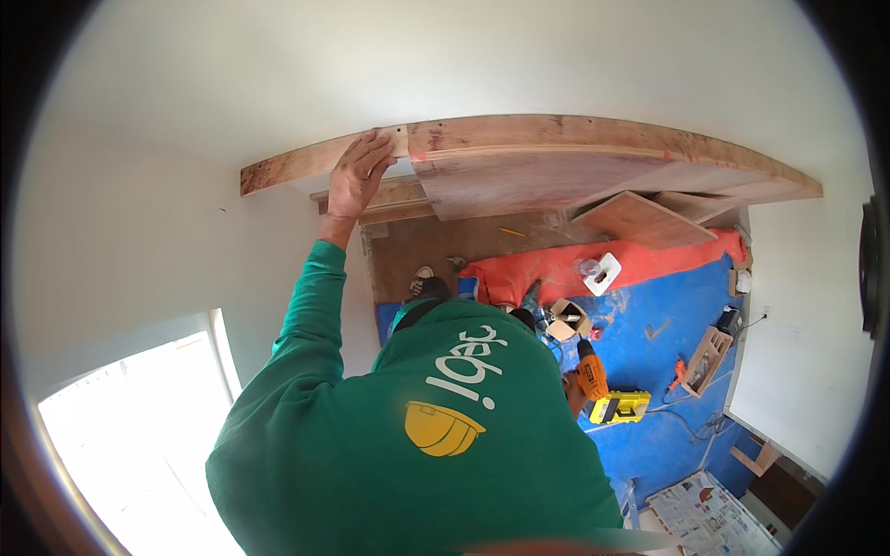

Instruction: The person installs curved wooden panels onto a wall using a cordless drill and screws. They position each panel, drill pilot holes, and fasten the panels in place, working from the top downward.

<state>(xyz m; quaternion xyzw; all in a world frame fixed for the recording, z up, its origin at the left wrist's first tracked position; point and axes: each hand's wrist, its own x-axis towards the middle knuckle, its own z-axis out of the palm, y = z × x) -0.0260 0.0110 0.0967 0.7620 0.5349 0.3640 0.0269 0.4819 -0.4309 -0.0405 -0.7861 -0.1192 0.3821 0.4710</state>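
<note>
Orange drill | in partly hidden right hand | left hand on beam

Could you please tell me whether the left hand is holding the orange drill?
No, the left hand is against the wooden beam, while the orange drill is in the right hand.

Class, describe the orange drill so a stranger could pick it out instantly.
Find the big blue sheet on the floor. Just up and left of the yellow case is the orange drill. Unlike the red tool farther right, it is held in the right grip.
</note>
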